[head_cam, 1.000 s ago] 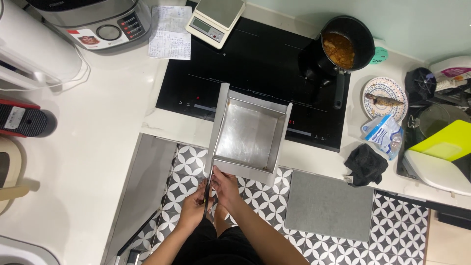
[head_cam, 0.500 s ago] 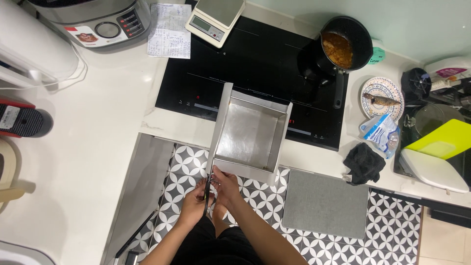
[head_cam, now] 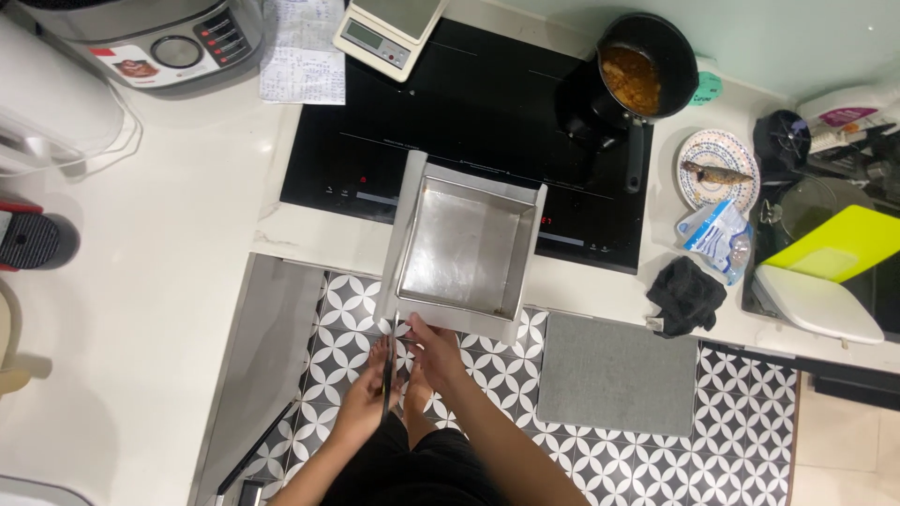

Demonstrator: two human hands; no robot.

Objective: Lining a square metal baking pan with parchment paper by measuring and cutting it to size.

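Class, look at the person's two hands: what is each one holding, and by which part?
The right hand grips the near edge of the paper lining the square metal tin. The left hand holds scissors by their handle end, blades toward the paper.

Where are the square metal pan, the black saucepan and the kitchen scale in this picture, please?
square metal pan (head_cam: 464,251), head view, on its bare inner floor.
black saucepan (head_cam: 667,42), head view, on its rim.
kitchen scale (head_cam: 373,39), head view, on its display panel.
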